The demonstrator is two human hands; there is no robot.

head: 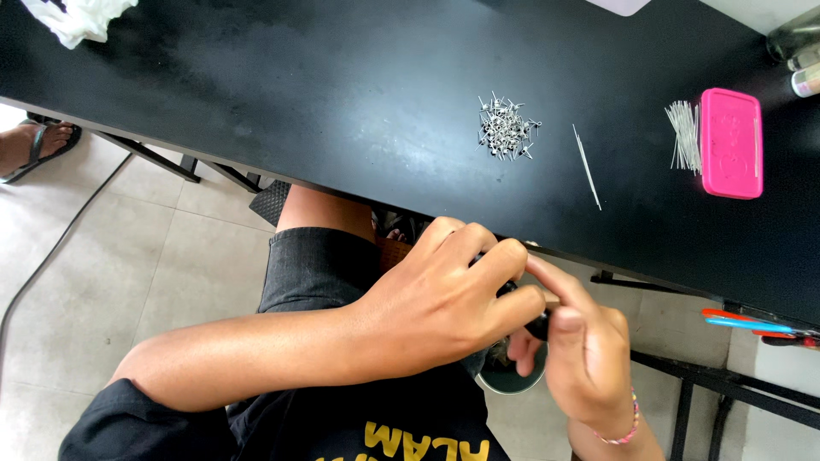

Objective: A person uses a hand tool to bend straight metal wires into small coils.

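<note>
Below the table edge, a small black object (536,324) is gripped between the curled fingers of the left hand (436,299) and the right hand (589,354), which touch each other. Beyond the knuckles, a pile of silver pins (506,130) is spread on the black table (342,94).

The long black table (342,102) has a matt top with a faint dusty sheen. The little heap of silver pins (506,130) looks like shiny metal, same for the bundle of thin straight wires (683,135) and the single loose wire (587,167). The pink rectangular case (731,142) reads as smooth, slightly glossy plastic. The crumpled white bag (77,19) looks like thin plastic. The pale floor tiles (128,248) are smooth, low-gloss.
</note>
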